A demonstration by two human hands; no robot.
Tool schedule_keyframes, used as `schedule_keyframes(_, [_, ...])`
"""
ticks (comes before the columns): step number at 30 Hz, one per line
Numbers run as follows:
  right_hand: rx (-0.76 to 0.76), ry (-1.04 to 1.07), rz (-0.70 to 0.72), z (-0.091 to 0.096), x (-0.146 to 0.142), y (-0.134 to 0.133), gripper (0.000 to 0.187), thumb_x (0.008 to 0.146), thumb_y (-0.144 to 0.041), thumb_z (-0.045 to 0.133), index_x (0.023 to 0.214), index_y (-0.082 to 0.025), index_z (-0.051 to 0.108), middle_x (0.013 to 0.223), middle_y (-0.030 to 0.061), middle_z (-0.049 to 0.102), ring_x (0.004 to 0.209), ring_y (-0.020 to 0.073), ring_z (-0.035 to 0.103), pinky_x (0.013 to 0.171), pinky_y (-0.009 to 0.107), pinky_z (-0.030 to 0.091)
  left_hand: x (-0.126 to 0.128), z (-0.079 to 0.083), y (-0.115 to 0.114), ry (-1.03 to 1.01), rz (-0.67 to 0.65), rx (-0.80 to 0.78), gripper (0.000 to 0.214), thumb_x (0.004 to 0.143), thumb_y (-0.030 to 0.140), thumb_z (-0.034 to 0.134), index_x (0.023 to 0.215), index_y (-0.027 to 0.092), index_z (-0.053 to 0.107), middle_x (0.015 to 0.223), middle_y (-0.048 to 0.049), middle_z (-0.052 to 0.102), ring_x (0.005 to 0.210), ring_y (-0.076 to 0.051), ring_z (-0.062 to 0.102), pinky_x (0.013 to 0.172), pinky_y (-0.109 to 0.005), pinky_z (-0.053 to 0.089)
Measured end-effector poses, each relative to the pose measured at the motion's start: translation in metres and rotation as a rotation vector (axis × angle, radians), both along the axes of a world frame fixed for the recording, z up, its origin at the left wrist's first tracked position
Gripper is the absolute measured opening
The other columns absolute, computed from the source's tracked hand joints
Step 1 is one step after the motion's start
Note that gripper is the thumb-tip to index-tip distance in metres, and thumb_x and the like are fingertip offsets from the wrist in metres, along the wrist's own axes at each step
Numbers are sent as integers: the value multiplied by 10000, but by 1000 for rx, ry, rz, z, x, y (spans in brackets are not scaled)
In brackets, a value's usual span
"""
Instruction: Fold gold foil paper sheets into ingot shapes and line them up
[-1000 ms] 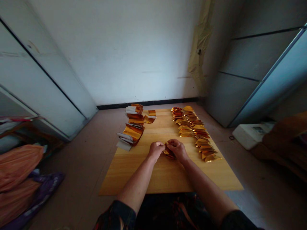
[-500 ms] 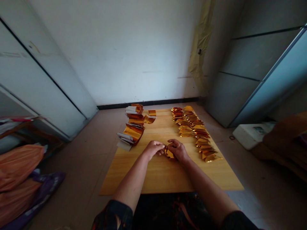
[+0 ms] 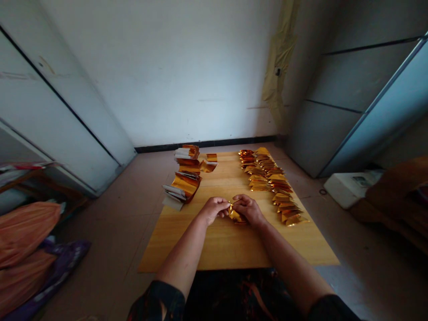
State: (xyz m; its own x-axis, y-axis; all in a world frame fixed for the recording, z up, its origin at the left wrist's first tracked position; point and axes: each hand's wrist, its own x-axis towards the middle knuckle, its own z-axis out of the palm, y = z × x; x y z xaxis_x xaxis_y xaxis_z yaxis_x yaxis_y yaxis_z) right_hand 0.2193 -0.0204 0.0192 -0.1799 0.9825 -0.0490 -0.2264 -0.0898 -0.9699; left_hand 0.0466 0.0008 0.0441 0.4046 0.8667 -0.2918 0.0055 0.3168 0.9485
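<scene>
I can read no text, label, brand or number anywhere in front of me; the small dark panel (image 3: 362,180) on the white box (image 3: 346,191) on the floor to my right is too small and dim to make out.

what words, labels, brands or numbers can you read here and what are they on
Nothing can be read.
White box on the floor at right: a small label or display, too small and blurred to read.
Purple bag: pale markings, too blurred to tell if they are letters.
Gold foil piece between the left hand and right hand: no readable print.
</scene>
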Motion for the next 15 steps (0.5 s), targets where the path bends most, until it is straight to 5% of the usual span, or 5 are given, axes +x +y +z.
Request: schedule_keyframes(15, [-51, 152, 49, 7, 2, -3, 387, 584, -347, 769, 856, -190, 541, 547, -69, 572, 377, 61, 428, 402, 190, 324, 6, -4, -7, -107, 18, 19, 269, 619, 365, 680, 668, 141, 537, 503, 28, 535, 432, -53, 445, 430, -180, 262])
